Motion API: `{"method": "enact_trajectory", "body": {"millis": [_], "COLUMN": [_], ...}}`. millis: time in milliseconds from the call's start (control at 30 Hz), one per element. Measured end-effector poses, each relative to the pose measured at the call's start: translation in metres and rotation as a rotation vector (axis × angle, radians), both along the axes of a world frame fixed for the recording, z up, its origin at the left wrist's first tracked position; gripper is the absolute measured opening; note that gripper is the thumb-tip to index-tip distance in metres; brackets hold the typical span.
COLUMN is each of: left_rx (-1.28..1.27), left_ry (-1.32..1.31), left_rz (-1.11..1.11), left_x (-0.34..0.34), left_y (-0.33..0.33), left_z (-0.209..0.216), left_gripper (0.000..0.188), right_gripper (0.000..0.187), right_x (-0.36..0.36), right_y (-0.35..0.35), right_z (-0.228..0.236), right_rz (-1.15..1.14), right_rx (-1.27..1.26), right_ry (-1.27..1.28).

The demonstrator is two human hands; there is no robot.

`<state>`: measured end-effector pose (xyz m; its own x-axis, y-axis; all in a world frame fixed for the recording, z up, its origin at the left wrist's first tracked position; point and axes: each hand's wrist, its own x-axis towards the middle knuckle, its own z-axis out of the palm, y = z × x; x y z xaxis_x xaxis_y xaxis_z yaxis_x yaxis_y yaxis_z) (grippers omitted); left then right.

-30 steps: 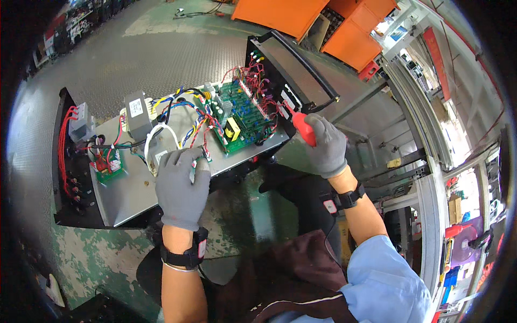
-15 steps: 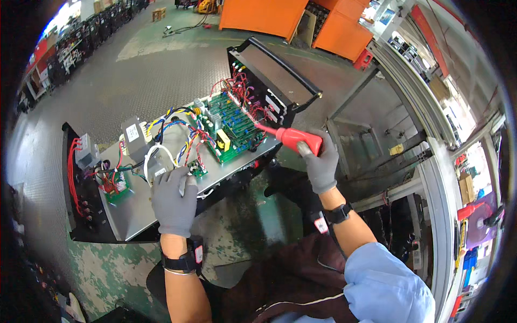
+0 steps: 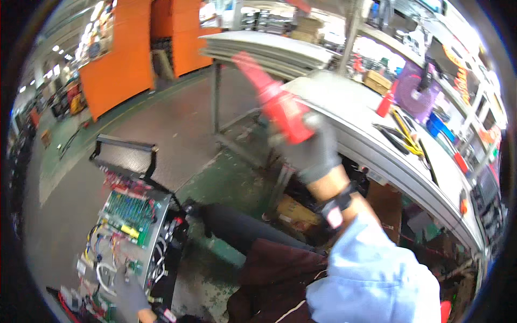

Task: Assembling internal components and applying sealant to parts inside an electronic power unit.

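Observation:
My right hand (image 3: 315, 153), in a grey glove, is closed around a red squeeze bottle (image 3: 285, 113) with a long tapered nozzle. It holds the bottle up at the near side of a white workbench (image 3: 350, 102), nozzle toward the upper left; both are blurred by motion. My gloved left hand (image 3: 130, 295) is low at the left, over an opened electronic unit, with its fingertips by a small green board (image 3: 135, 267) and a white cable loop (image 3: 102, 277). Its finger grip is unclear. Farther up the unit lies a large green circuit board (image 3: 128, 211), near a black handle frame (image 3: 125, 141).
On the bench are yellow-handled pliers (image 3: 410, 144), another red bottle (image 3: 386, 102), a purple fan-like disc (image 3: 417, 91) and a blue container (image 3: 439, 126). A cardboard box (image 3: 297, 211) sits beneath. Orange cabinets (image 3: 118, 59) stand at the back left.
My view has swung right toward the bench. My right hand has lifted the red squeeze bottle away from the large circuit board, toward the bench. My left hand remains at the unit.

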<state>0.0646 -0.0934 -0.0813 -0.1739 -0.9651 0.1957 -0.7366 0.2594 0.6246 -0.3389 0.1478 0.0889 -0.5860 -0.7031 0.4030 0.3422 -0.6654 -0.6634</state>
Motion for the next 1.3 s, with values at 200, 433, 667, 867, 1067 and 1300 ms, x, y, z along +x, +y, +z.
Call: {"method": "enact_trajectory", "body": {"millis": [200,433,667,867,1067,1300], "left_rx": [-0.185,-0.177,0.165,0.234,0.093,0.274], "left_ry": [0.169,0.013,-0.408,-0.529,-0.458,-0.604], "left_rz": [-0.089,-0.189,-0.472,-0.480,-0.568,-0.524], "left_x": [0.000,-0.017,-0.009,-0.004,-0.004,0.009], "left_y": [-0.005,0.014,0.030,0.040,0.045,0.056], "left_z": [-0.022,-0.017,-0.018,-0.016,-0.029,-0.049], "left_gripper": [0.030,0.022,0.041,0.046,0.034,0.037], "right_gripper": [0.041,0.054,0.065,0.054,0.023,0.019], "right_x": [-0.150,-0.327,-0.398,-0.073,0.178,0.223], "right_y": [0.135,0.273,0.277,0.074,-0.030,-0.044], "right_z": [0.087,0.071,0.041,0.062,0.038,0.022], "right_rz": [-0.826,-0.933,-1.157,-1.171,0.233,0.465], "right_rx": [0.476,1.120,1.492,0.848,0.166,-0.218], "right_ry": [0.524,0.654,1.502,2.263,2.328,2.289]}}
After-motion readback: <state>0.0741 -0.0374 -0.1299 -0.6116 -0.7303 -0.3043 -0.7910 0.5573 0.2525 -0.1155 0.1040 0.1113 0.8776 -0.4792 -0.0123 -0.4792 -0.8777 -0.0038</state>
